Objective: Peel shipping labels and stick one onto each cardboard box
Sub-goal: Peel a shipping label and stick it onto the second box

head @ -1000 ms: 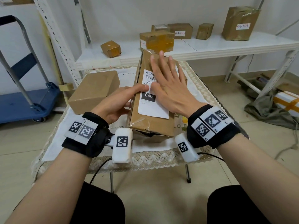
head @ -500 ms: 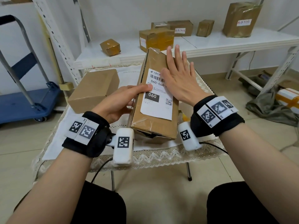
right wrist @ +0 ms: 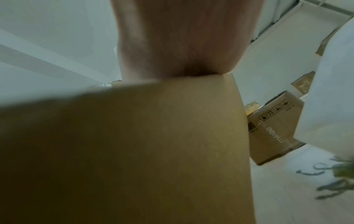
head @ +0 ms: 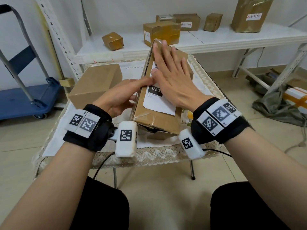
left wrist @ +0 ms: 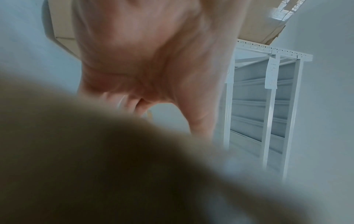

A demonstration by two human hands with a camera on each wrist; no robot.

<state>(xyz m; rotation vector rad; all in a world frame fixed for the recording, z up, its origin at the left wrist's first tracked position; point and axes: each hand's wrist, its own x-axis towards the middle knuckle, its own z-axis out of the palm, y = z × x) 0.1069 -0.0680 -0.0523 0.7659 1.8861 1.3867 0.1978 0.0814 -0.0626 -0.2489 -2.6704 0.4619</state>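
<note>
Both unclenched: right grip flat on the label, left grip touching the box edge, forefinger straight.

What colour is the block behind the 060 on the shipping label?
Black, with white digits, on the white shipping label. Shows best in the head view.

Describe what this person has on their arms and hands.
The left hand and right hand are bare, no gloves or sleeves. Each wrist carries a black fabric wristband topped with white square tags printed with black pixel markers. A white rounded plastic pod bearing one more marker sits beside each band, trailing a thin black cable.
</note>
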